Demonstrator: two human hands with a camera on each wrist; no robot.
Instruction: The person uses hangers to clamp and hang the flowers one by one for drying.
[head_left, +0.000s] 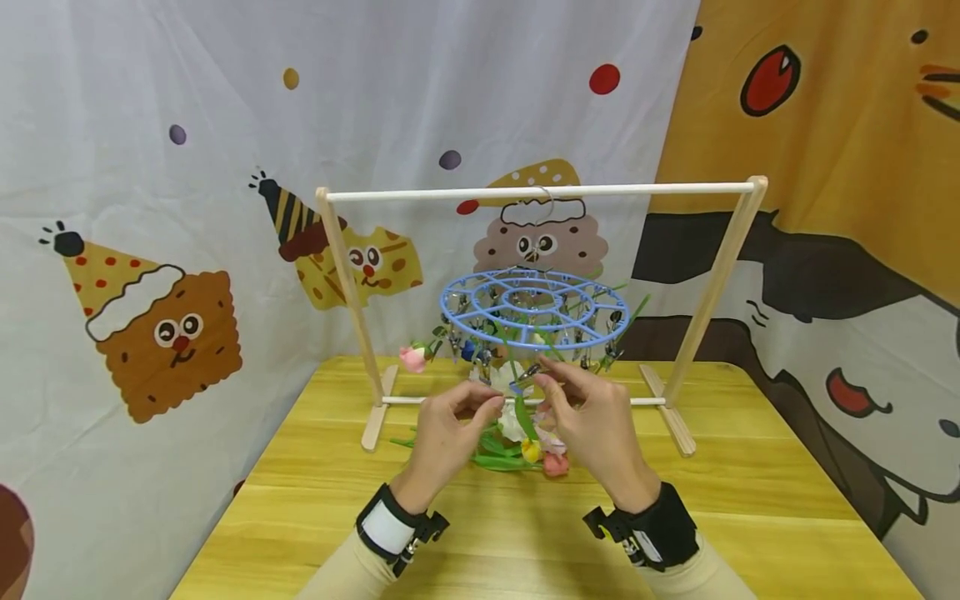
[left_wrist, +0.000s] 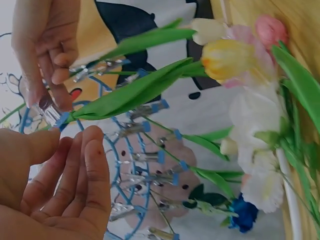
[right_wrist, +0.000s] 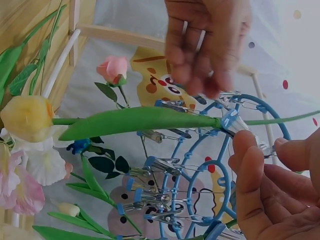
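A yellow tulip (right_wrist: pixel 27 117) hangs head down, its stem in a blue-tipped metal clip (right_wrist: pixel 232 120) below a round blue clip hanger (head_left: pixel 442 304). My right hand (head_left: pixel 600 427) pinches that clip between thumb and fingers. Beside it, to the left, is my left hand (head_left: pixel 452 429), its fingers loosely bent and apart from the stem in the right wrist view. A long green leaf (left_wrist: pixel 135 92) runs from the clip toward the bloom. Other clips on the hanger hold flowers, among them a pink rose (right_wrist: pixel 112 69) and a blue rose (left_wrist: pixel 244 212).
The hanger hooks over the white top bar (head_left: pixel 630 190) of a wooden rack with slanted legs (head_left: pixel 712 292). On the wooden table (head_left: pixel 750 492) under it lie green stems and a coral-pink flower (head_left: pixel 555 464). A cartoon-printed curtain (head_left: pixel 360 92) stands behind.
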